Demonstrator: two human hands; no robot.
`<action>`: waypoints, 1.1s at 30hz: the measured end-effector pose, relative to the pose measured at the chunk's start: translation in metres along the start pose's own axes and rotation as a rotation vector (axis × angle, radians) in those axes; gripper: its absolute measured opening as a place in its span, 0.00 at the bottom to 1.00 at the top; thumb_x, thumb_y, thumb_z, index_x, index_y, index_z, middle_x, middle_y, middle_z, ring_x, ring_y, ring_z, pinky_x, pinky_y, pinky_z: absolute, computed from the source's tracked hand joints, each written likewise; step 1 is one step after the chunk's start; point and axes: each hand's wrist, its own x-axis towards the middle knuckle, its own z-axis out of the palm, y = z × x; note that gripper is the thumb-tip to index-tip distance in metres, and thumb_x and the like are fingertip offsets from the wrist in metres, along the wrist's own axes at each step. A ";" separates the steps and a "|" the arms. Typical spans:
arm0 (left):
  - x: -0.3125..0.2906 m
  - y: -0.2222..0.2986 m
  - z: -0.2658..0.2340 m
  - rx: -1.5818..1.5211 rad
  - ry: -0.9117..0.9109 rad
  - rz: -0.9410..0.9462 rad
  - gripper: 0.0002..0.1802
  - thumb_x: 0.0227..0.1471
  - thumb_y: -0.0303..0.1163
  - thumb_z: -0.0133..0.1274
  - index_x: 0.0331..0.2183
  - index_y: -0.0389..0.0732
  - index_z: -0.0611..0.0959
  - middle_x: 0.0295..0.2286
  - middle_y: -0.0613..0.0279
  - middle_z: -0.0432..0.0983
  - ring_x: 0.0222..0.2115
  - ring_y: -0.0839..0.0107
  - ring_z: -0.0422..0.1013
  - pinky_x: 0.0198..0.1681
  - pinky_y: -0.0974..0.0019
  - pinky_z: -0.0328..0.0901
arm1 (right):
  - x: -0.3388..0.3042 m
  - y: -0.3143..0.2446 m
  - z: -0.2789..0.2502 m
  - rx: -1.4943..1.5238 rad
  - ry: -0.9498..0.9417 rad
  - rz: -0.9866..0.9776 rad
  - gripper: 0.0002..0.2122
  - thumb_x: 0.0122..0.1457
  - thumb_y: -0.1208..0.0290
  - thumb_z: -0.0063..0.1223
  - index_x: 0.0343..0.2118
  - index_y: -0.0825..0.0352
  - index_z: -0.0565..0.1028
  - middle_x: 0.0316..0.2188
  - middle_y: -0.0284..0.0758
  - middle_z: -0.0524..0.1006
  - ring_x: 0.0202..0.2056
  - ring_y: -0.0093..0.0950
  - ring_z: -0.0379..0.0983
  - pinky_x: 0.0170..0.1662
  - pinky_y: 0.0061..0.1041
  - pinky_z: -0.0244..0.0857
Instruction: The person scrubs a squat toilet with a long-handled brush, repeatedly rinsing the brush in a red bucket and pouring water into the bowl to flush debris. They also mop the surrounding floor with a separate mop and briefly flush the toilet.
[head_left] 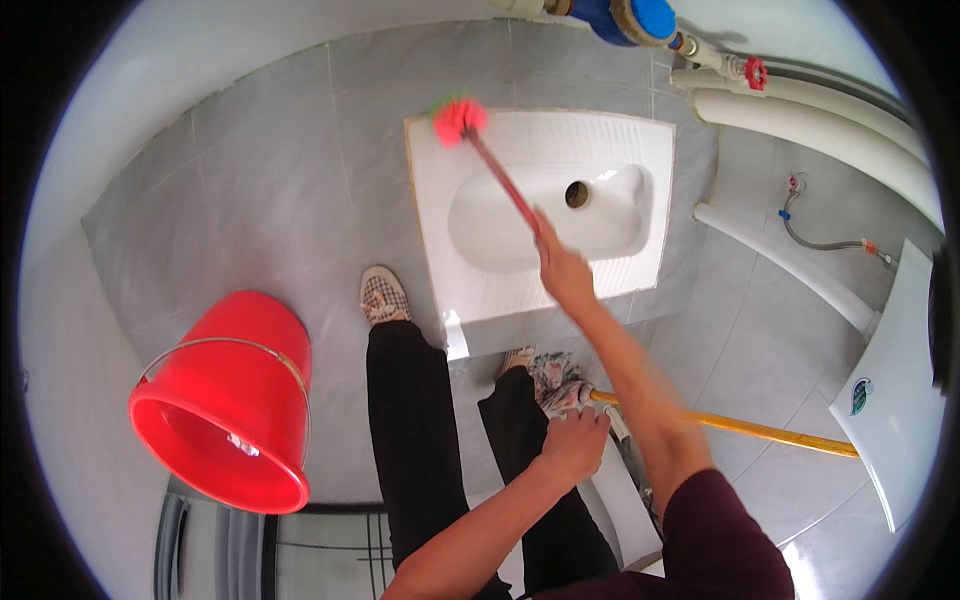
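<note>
My right hand (565, 265) is closed around the red handle of a toilet brush (500, 175). Its pink and green bristle head, blurred by motion, is over the upper left corner of a white squat toilet (540, 290) set in the floor. The toilet's round drain hole is visible and the basin looks white. Closer to my body, my left hand (578, 445) hangs with curled fingers above my right leg, and nothing shows in it. Just past that hand lies a mop (745, 427) with a yellow wooden handle and a patterned cloth head.
A red bucket (225, 350) with a metal bail tilts in view on the left. White pipes (790, 255) run along the right wall. A blue water meter (625, 18) and a red valve (754, 73) are at the top. A white basin (890, 390) juts in at right.
</note>
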 end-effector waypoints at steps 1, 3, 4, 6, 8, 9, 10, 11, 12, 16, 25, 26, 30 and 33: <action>-0.001 0.000 -0.001 -0.009 -0.021 -0.013 0.23 0.43 0.33 0.54 0.44 0.38 0.72 0.40 0.50 0.70 0.41 0.54 0.70 0.33 0.53 0.68 | 0.018 -0.010 -0.011 0.038 0.009 -0.026 0.23 0.65 0.61 0.35 0.62 0.42 0.52 0.24 0.51 0.76 0.26 0.52 0.73 0.30 0.46 0.66; 0.001 0.000 -0.006 -0.026 -0.054 -0.035 0.23 0.43 0.33 0.54 0.43 0.37 0.72 0.41 0.49 0.70 0.41 0.53 0.70 0.32 0.53 0.67 | 0.001 -0.003 -0.004 0.051 -0.025 -0.037 0.23 0.65 0.61 0.35 0.63 0.41 0.51 0.24 0.50 0.76 0.26 0.52 0.73 0.30 0.46 0.66; 0.001 0.000 -0.009 -0.020 -0.033 -0.037 0.23 0.43 0.34 0.54 0.44 0.37 0.72 0.42 0.48 0.70 0.41 0.53 0.70 0.32 0.53 0.67 | -0.013 0.006 0.002 0.055 -0.046 -0.045 0.23 0.65 0.61 0.35 0.63 0.41 0.51 0.24 0.50 0.76 0.26 0.52 0.73 0.30 0.45 0.66; -0.002 -0.002 -0.012 -0.009 0.001 -0.043 0.23 0.44 0.34 0.54 0.44 0.37 0.72 0.43 0.47 0.69 0.42 0.53 0.69 0.33 0.52 0.67 | -0.037 0.023 0.013 0.004 -0.124 -0.033 0.24 0.65 0.60 0.36 0.63 0.42 0.50 0.24 0.49 0.76 0.25 0.50 0.74 0.29 0.44 0.66; 0.000 -0.002 -0.007 -0.040 0.026 -0.016 0.23 0.44 0.34 0.54 0.44 0.37 0.72 0.44 0.46 0.69 0.42 0.53 0.69 0.33 0.52 0.67 | -0.042 0.024 0.016 -0.031 -0.119 -0.058 0.24 0.65 0.60 0.36 0.64 0.43 0.49 0.22 0.48 0.76 0.24 0.48 0.74 0.27 0.44 0.66; 0.000 -0.002 -0.004 -0.052 0.035 0.000 0.23 0.44 0.34 0.54 0.44 0.37 0.72 0.44 0.46 0.68 0.42 0.53 0.69 0.33 0.52 0.67 | -0.027 0.006 0.009 -0.112 -0.112 -0.060 0.25 0.65 0.62 0.38 0.64 0.45 0.49 0.18 0.46 0.75 0.21 0.46 0.73 0.25 0.44 0.65; 0.001 0.001 -0.003 -0.040 0.013 0.001 0.24 0.44 0.34 0.55 0.44 0.37 0.72 0.44 0.46 0.68 0.42 0.52 0.69 0.34 0.52 0.68 | -0.005 -0.010 0.002 -0.112 -0.070 -0.096 0.26 0.64 0.63 0.38 0.64 0.45 0.49 0.17 0.45 0.74 0.20 0.46 0.72 0.25 0.44 0.64; 0.002 0.003 -0.005 -0.025 -0.011 -0.003 0.24 0.44 0.34 0.55 0.45 0.37 0.72 0.45 0.46 0.68 0.42 0.52 0.69 0.34 0.52 0.68 | 0.019 -0.026 -0.002 -0.108 -0.030 -0.134 0.26 0.64 0.63 0.39 0.64 0.45 0.49 0.16 0.45 0.73 0.20 0.46 0.72 0.24 0.43 0.64; 0.002 0.002 -0.008 -0.012 -0.028 -0.009 0.24 0.45 0.34 0.55 0.45 0.38 0.72 0.45 0.46 0.68 0.42 0.52 0.69 0.34 0.52 0.68 | 0.031 -0.035 -0.001 -0.105 0.010 -0.178 0.26 0.64 0.64 0.40 0.64 0.45 0.49 0.16 0.44 0.73 0.19 0.45 0.71 0.24 0.43 0.64; -0.001 -0.003 -0.012 -0.029 -0.037 -0.078 0.22 0.44 0.32 0.54 0.44 0.37 0.73 0.41 0.48 0.70 0.41 0.53 0.69 0.35 0.52 0.68 | -0.034 -0.009 0.036 -0.121 -0.037 -0.177 0.27 0.63 0.66 0.41 0.64 0.45 0.49 0.15 0.42 0.72 0.18 0.42 0.72 0.22 0.42 0.64; -0.007 -0.005 0.002 -0.086 -0.154 -0.071 0.14 0.43 0.29 0.50 0.36 0.34 0.78 0.34 0.51 0.74 0.39 0.53 0.70 0.35 0.54 0.70 | 0.021 -0.030 0.025 -0.039 0.077 -0.194 0.24 0.65 0.63 0.37 0.63 0.47 0.50 0.16 0.44 0.73 0.19 0.45 0.71 0.23 0.46 0.64; -0.009 -0.006 0.004 -0.077 -0.142 -0.071 0.14 0.43 0.29 0.50 0.36 0.35 0.78 0.34 0.51 0.74 0.39 0.53 0.70 0.35 0.54 0.70 | 0.010 -0.026 0.031 -0.040 0.065 -0.187 0.25 0.64 0.63 0.37 0.64 0.46 0.49 0.17 0.45 0.73 0.19 0.45 0.72 0.23 0.46 0.64; -0.008 -0.005 -0.006 -0.105 -0.104 -0.083 0.14 0.44 0.29 0.50 0.35 0.34 0.77 0.34 0.51 0.73 0.38 0.54 0.70 0.35 0.54 0.70 | -0.087 0.019 0.049 -0.193 -0.204 -0.148 0.29 0.63 0.64 0.38 0.65 0.43 0.45 0.18 0.44 0.72 0.18 0.42 0.71 0.23 0.46 0.64; -0.006 0.001 -0.007 -0.038 -0.091 -0.053 0.15 0.44 0.31 0.52 0.36 0.35 0.76 0.35 0.51 0.72 0.38 0.54 0.70 0.34 0.55 0.71 | -0.049 0.029 0.035 -0.302 -0.087 -0.134 0.28 0.62 0.65 0.37 0.65 0.43 0.46 0.18 0.43 0.71 0.16 0.40 0.70 0.23 0.46 0.64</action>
